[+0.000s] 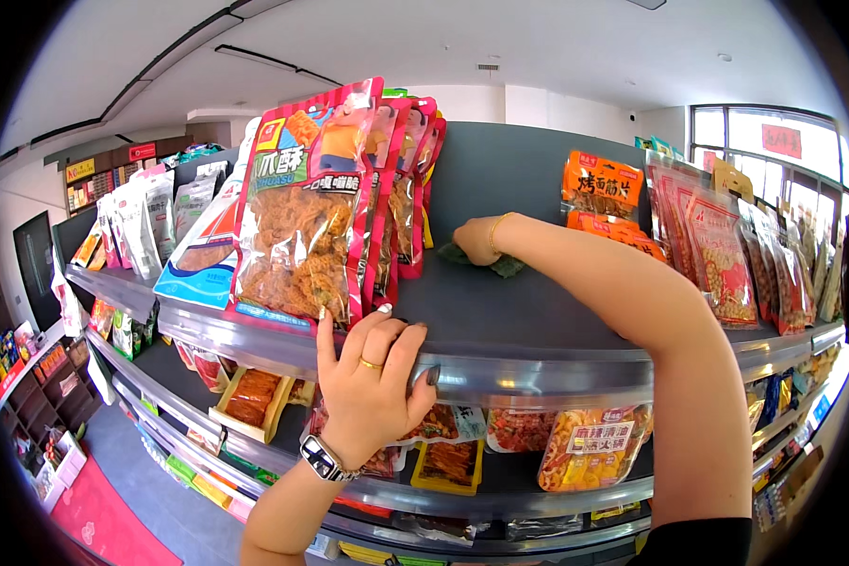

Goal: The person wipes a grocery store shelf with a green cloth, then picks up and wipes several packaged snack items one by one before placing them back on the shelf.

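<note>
My right hand reaches over the dark grey top shelf and presses a dark green cloth onto it, near the back panel. Fingers spread, my left hand rests at the shelf's clear plastic front edge. Its fingertips touch the bottom of a pink-edged snack bag, the front one of a row standing upright. A blue and white bag leans just left of that row. The left hand's palm side is hidden.
Orange snack packets and clear bags of nuts stand on the right. White pouches stand on the left. The shelf below holds a packet in a yellow tray and a hotpot snack pack. A red mat lies on the floor.
</note>
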The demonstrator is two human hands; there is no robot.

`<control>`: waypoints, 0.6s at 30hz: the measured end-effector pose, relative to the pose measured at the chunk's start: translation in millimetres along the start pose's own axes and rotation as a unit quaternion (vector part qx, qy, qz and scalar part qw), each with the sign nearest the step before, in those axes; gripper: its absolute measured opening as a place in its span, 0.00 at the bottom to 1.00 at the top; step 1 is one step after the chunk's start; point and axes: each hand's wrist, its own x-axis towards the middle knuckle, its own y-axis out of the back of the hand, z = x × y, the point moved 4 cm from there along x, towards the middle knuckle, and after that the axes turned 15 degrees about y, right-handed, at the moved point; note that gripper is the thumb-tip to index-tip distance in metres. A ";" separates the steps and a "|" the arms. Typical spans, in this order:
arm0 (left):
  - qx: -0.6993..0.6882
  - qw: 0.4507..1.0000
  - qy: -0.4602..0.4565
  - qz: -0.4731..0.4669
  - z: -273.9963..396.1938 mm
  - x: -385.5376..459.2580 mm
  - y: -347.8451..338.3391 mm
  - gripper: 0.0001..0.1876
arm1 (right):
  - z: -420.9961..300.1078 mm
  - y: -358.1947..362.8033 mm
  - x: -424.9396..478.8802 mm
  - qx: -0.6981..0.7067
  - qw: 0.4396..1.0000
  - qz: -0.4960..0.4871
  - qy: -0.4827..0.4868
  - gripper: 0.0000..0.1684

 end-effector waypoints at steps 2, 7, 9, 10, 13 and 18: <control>-0.009 1.000 -0.003 -0.003 2.2 0.7 -1.9 0.21 | 24.5 -18.3 11.6 0.028 0.999 -0.001 -0.021 0.23; 0.004 1.000 0.001 -0.002 -1.3 -1.1 1.8 0.20 | 38.4 -23.2 -11.5 0.012 0.997 -0.066 -0.040 0.26; 0.003 1.000 0.001 0.000 -0.6 -1.1 1.2 0.19 | 49.2 -32.3 -30.9 0.013 0.995 -0.077 -0.060 0.28; 0.001 1.000 0.001 0.002 -0.3 -0.7 0.3 0.19 | 54.5 -37.0 -40.5 0.013 0.994 -0.084 -0.073 0.29; -0.005 1.000 -0.004 0.005 2.2 -0.5 -1.9 0.19 | 56.2 -45.1 -51.0 0.049 0.997 0.015 -0.057 0.18; 0.009 1.000 -0.005 0.001 0.5 -1.0 -0.6 0.19 | -23.4 1.8 -86.9 0.066 0.995 0.060 0.054 0.20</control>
